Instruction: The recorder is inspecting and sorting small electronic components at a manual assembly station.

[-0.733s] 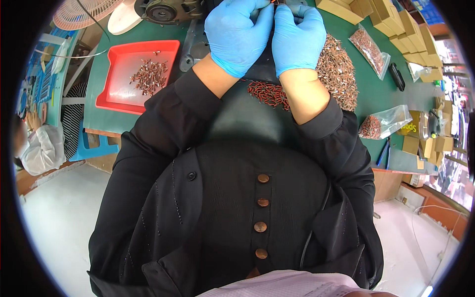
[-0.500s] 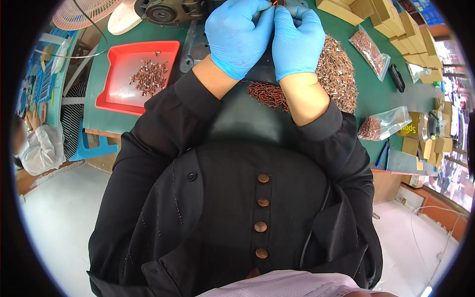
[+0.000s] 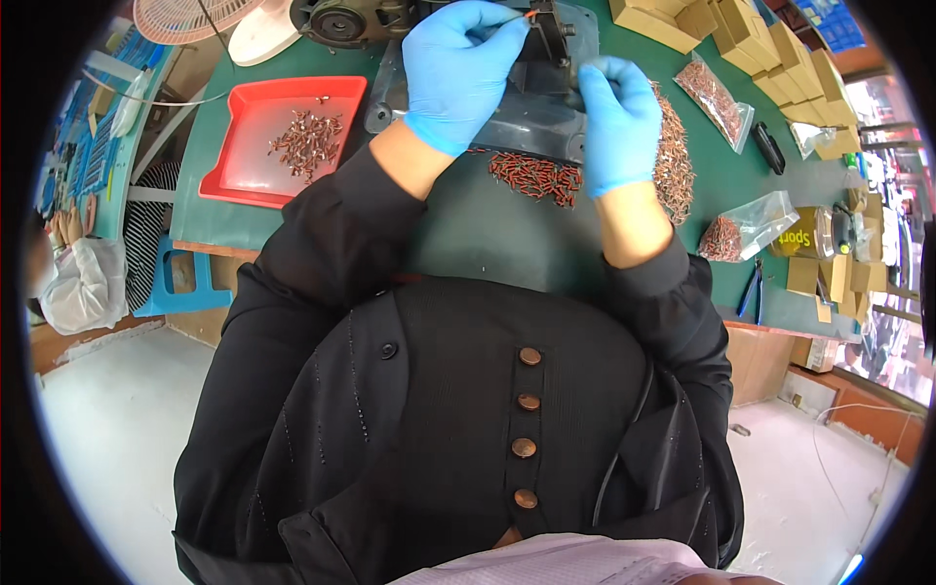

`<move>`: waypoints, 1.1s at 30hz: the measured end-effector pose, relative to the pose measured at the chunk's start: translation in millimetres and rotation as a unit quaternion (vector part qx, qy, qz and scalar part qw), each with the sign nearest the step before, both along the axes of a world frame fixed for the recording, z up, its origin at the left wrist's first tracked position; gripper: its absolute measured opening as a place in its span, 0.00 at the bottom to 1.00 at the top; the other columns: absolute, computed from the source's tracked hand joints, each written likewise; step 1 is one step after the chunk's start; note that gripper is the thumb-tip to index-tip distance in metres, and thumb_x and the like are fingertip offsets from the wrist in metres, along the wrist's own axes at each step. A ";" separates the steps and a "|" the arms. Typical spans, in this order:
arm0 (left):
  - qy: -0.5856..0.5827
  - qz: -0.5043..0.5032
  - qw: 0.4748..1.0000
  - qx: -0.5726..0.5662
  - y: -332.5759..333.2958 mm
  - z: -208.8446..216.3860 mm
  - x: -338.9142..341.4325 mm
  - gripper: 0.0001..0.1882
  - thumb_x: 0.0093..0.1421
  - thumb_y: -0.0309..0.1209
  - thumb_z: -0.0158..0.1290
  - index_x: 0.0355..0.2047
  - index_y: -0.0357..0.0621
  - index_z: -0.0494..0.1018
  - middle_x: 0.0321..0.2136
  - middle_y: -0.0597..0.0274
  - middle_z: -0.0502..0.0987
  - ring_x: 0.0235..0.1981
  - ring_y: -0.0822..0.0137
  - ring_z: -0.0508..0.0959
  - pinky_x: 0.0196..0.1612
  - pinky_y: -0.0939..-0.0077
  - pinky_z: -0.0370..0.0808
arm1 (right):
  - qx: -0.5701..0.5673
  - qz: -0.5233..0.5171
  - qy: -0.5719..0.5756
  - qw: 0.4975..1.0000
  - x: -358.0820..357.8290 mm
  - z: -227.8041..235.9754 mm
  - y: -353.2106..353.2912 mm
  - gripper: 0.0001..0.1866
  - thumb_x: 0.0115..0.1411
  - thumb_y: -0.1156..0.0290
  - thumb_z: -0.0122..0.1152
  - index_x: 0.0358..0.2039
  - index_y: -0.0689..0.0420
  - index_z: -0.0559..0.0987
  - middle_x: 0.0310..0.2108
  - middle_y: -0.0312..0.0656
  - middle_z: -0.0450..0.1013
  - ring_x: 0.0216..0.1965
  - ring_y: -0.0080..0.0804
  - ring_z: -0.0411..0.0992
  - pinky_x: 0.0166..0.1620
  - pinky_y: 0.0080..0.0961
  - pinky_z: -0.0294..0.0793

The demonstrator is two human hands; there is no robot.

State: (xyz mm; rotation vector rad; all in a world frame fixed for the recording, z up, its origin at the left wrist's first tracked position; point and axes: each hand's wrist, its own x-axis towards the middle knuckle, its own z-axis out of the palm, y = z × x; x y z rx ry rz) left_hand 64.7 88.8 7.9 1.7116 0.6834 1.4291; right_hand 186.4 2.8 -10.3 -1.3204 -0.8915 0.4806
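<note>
My left hand, in a blue glove, pinches a small orange-red piece between thumb and fingers. It holds the piece against the dark upright fixture of a bench machine. My right hand, also gloved in blue, is to the right of the machine's base plate, apart from the left. Its thumb and fingers are bent together; whether anything is between them is hidden. A heap of small copper-and-silver pieces lies partly behind this hand. Small dark-red pieces are spread below the plate's near edge.
A red tray with small metal pieces stands left. To the right are bagged pieces, another bag, blue-handled pliers and cardboard boxes. A motor and fan stand at far left. A co-worker's hand shows leftmost.
My hands were close together at the fixture. The right hand has moved away to the right and nearer to me, uncovering the fixture and plate; the left stays near the fixture.
</note>
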 end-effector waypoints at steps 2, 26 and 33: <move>-0.042 -0.078 0.991 -0.104 -5.2 -0.1 -14.0 0.06 0.55 0.26 0.58 0.32 0.37 0.77 0.21 0.71 0.74 0.21 0.83 0.67 0.25 0.87 0.63 | -0.061 -0.006 0.002 0.998 12.4 0.1 -19.3 0.06 0.59 0.73 0.55 0.34 0.63 0.75 0.28 0.36 0.72 0.29 0.21 0.70 0.36 0.18 0.71; 0.339 0.087 0.936 0.033 20.7 -53.0 -175.3 0.10 0.53 0.29 0.56 0.36 0.39 0.77 0.33 0.55 0.79 0.33 0.63 0.79 0.38 0.73 0.74 | -0.235 -0.030 -0.407 0.882 59.3 -62.1 -110.1 0.10 0.51 0.78 0.57 0.35 0.57 0.80 0.31 0.45 0.74 0.30 0.34 0.74 0.38 0.25 0.73; 0.394 -0.050 0.889 0.228 -15.4 -57.4 -89.5 0.05 0.52 0.26 0.53 0.30 0.41 0.75 0.28 0.55 0.75 0.33 0.53 0.75 0.37 0.66 0.72 | -0.262 -0.008 -0.403 0.877 46.5 -56.5 -98.6 0.08 0.51 0.74 0.57 0.33 0.56 0.80 0.32 0.45 0.74 0.32 0.42 0.74 0.39 0.31 0.73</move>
